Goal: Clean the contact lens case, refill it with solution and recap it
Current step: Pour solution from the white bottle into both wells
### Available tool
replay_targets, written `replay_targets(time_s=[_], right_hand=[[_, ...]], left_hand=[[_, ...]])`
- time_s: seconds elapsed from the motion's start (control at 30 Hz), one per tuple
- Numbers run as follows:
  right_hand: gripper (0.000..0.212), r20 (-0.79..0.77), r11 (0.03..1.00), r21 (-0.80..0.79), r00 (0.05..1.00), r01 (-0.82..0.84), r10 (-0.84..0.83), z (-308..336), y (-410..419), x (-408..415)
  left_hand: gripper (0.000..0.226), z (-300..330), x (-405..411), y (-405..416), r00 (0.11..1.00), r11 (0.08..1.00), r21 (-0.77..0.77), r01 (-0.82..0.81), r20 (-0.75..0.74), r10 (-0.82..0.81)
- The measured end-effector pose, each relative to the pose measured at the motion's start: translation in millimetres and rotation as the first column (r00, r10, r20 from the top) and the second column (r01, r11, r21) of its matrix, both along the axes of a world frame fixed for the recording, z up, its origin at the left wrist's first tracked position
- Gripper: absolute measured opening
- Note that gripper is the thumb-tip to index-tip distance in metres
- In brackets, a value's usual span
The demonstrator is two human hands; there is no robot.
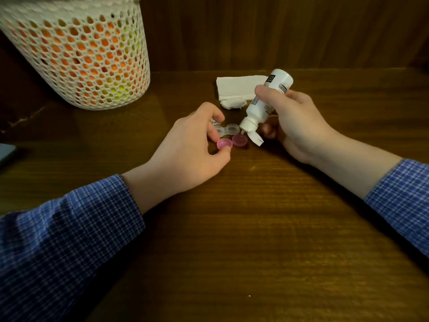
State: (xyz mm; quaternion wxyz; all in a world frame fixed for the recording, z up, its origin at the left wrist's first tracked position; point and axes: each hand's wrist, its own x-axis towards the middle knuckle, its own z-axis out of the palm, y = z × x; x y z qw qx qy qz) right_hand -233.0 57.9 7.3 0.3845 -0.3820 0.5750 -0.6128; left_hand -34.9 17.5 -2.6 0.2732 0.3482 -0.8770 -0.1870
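1. Tilting the solution bottle steeply, nozzle down, the right hand kept its fingers curled round the white body. The flip cap hung open below the nozzle, so the liquid had a free way out.
2. The nozzle stood just above the right pink cap, which lay upside down on the table. I judge that the person was rinsing this cap and not yet filling the wells; whether a drop was falling was too small to tell.
3. The left hand pinched the other pink cap between thumb and a finger, and the remaining fingers were bent loosely over it. This probably kept the light cap from sliding.
4. The clear contact lens case lay just behind the two caps, both wells open. Its left end was partly hidden under the left fingers.
5. Behind the bottle lay a folded paper towel, and a crumpled wad of tissue rested at its near edge, presumably for wiping.
6. A white mesh basket stood far left, well apart from the work. A dark flat object showed at the left edge; what it was I cannot tell.
7. Nothing blocked the nozzle, but the hanging flip cap was near the right cap and could knock it.
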Motion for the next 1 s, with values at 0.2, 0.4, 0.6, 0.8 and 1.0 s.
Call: replay_targets(time_s=[0.2,0.4,0.6,0.8,1.0], right_hand=[[0.018,-0.028,0.999,-0.012,0.999,-0.033,0.033,0,2,1],[0.016,0.025,0.998,-0.002,0.997,-0.068,0.068,2,3,-1],[0.017,0.019,0.997,0.007,0.997,-0.072,0.072,3,4,0],[0.024,0.086,0.998,0.029,0.995,-0.054,0.052,5,3,-1],[0.036,0.260,0.994,0.103,0.964,0.032,-0.058,9,0,-6]], left_hand=[[0.046,0,0,-1,1.000,1.000,-0.003,0.005,-0.007,-0.005],[0.043,-1,2,-2,0.999,1.000,0.016,0.014,-0.033,-0.014],[0.043,0,3,-1,0.999,1.000,0.017,0.021,-0.033,-0.020],[0.041,0,3,0,0.997,0.999,0.045,0.015,-0.071,-0.012],[0.029,0,7,-13,0.970,0.985,0.147,-0.092,-0.212,0.122]])
